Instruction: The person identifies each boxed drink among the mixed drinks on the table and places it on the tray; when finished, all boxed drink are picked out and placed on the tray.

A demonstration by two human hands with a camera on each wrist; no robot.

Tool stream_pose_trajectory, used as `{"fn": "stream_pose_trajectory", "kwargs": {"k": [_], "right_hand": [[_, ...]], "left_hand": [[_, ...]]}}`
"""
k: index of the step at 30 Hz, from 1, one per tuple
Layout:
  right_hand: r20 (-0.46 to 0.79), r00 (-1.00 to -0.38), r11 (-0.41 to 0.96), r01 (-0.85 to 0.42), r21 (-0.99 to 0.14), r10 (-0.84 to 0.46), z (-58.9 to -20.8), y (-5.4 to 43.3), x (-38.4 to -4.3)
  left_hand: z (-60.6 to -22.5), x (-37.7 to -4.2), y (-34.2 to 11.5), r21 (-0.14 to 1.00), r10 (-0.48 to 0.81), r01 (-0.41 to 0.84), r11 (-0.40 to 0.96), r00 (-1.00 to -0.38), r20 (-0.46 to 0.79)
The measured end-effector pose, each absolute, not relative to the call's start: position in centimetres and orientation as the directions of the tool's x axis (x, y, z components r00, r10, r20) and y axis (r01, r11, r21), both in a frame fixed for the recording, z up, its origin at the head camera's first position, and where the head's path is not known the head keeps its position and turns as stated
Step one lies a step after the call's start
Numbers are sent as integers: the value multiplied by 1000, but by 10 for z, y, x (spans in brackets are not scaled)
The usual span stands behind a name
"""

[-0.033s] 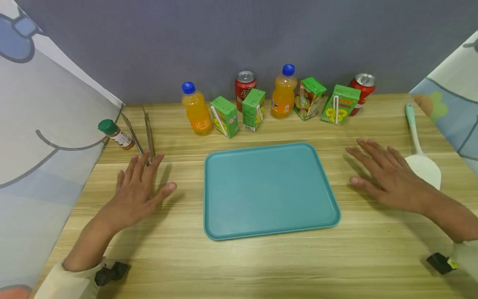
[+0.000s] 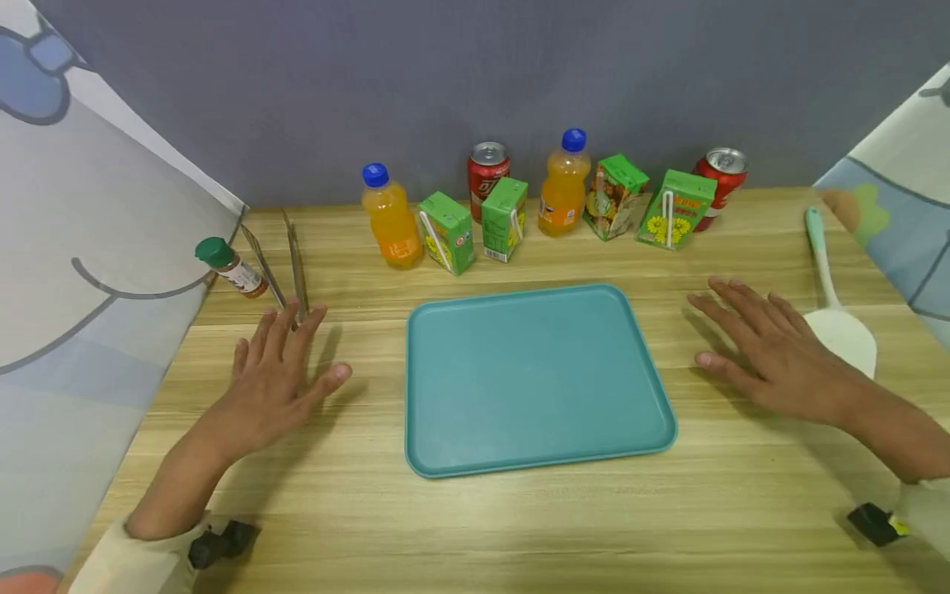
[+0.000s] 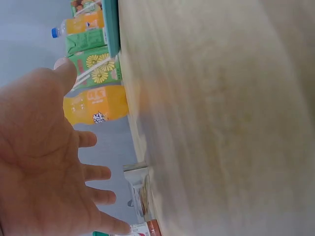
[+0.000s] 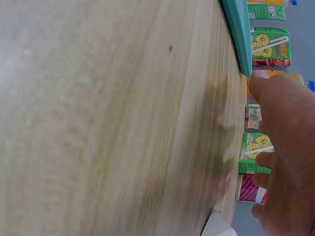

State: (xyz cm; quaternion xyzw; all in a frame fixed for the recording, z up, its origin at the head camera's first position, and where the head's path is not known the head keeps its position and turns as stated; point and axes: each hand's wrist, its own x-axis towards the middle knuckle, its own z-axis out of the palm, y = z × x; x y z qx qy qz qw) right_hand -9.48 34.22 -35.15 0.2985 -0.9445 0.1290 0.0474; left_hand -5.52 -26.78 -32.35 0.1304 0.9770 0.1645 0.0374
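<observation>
Nothing has visibly shifted, so handling seems unstarted: the left hand (image 2: 270, 379) near metal tongs (image 2: 298, 264) and right hand (image 2: 779, 363) beside the white spatula (image 2: 844, 330) are empty, fingers spread, the teal tray (image 2: 534, 379) lying between on the surface (image 2: 519, 536)

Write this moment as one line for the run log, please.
left hand: empty, near tongs | right hand: empty, near spatula | tray: between hands | drinks: behind tray

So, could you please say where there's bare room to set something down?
The tray is bare, as is the table on its near side. Bare strips separate the tray from the left hand and the right hand. Behind it, drinks crowd together.
</observation>
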Motion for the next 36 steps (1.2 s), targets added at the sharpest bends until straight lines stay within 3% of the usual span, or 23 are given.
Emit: {"fn": "stream_pose_trajectory", "kwargs": {"k": [10, 17, 24, 31, 36], "right_hand": [[238, -813, 790, -577, -208, -531, -329, 335, -113], [309, -813, 805, -562, -190, -494, -304, 330, -137], [427, -774, 779, -589, -217, -467, -292, 324, -169], [348, -895, 828, -408, -385, -279, -285, 306, -195], [315, -937, 830, -295, -473, -153, -286, 297, -206]], "left_hand": [[-318, -50, -238, 428, 277, 295, 854, -955, 105], [-317, -40, -210, 505, 350, 289, 813, -936, -29], [-323, -40, -194, 499, 416, 322, 805, -905, -87], [-328, -42, -189, 517, 422, 327, 791, -903, -74], [-331, -47, -185, 557, 409, 309, 771, -911, -60]]}}
